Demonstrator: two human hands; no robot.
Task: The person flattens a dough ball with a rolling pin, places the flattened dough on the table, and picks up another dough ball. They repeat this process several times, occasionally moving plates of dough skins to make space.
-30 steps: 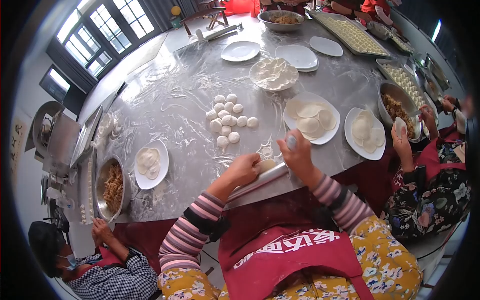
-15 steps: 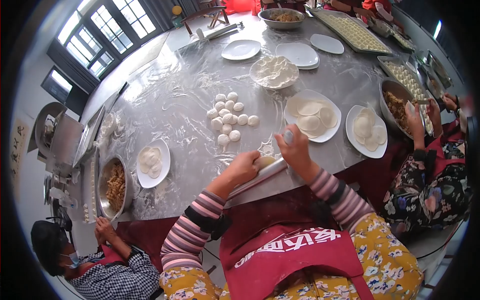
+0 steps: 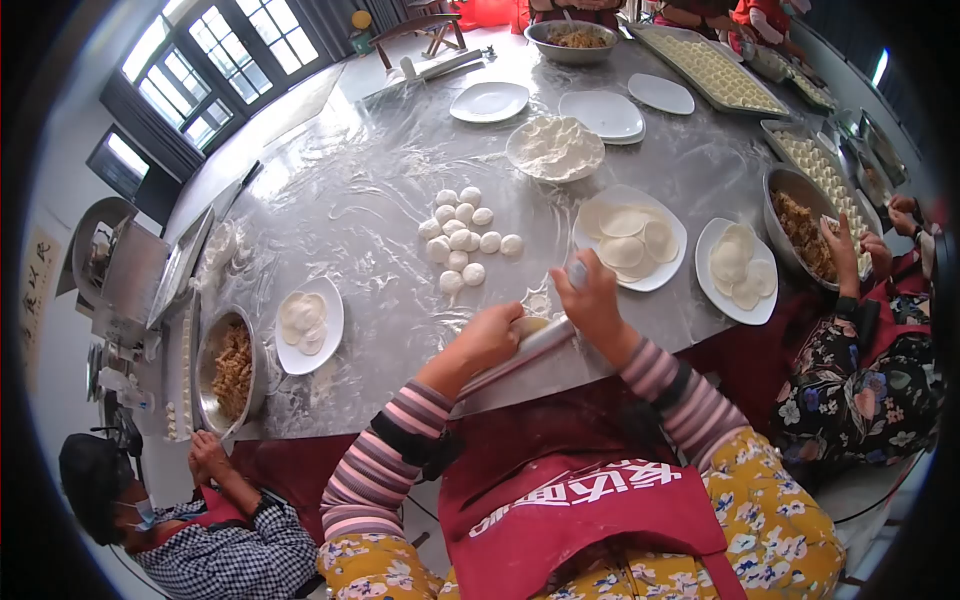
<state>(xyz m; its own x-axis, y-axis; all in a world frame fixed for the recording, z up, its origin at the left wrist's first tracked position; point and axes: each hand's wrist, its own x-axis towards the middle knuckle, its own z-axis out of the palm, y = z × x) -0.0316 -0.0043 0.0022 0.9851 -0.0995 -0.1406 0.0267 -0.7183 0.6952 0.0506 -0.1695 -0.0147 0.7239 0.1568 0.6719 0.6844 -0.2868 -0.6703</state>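
At the table's near edge my left hand (image 3: 491, 336) pinches the rim of a thin dough wrapper (image 3: 530, 326). My right hand (image 3: 592, 298) is closed on the far end of a rolling pin (image 3: 535, 348), which lies slanted across the near side of the wrapper. Several small floured dough balls (image 3: 460, 240) sit just beyond my left hand. A white plate of round wrappers (image 3: 672, 262) is behind my right hand. The bowl of flour (image 3: 555, 148) stands farther back.
The floury metal table (image 3: 350, 190) holds other white plates (image 3: 489, 101). Bowls of filling (image 3: 232, 372) stand at both sides and the back. Trays of dumplings (image 3: 705, 68) are at the right. A co-worker (image 3: 200, 500) sits left; another (image 3: 850, 370) works at right.
The view has shifted slightly, so the table items appear a little lower and farther right. My hands keep nearly the same pose on pin and wrapper. The right co-worker's hand has moved.
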